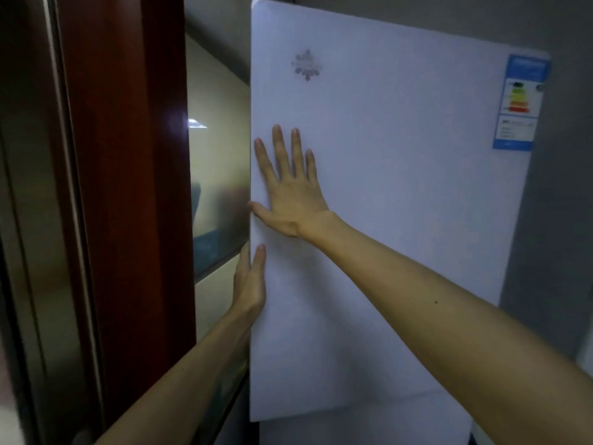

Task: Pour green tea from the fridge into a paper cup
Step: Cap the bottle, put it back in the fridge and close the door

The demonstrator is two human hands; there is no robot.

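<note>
A tall white fridge door point(401, 194) fills the middle and right of the head view. My right hand point(290, 184) lies flat on the door near its left edge, fingers spread and pointing up. Below it my left hand point(250, 281) wraps around the door's left edge, thumb on the front face, fingers hidden behind the edge. The fridge's inside, the green tea and the paper cup are out of sight.
A dark red-brown wooden frame point(128, 203) stands close on the left, with a glass pane point(218, 187) between it and the fridge. An energy label point(521, 101) sits at the door's upper right. A grey wall point(558, 220) runs along the right.
</note>
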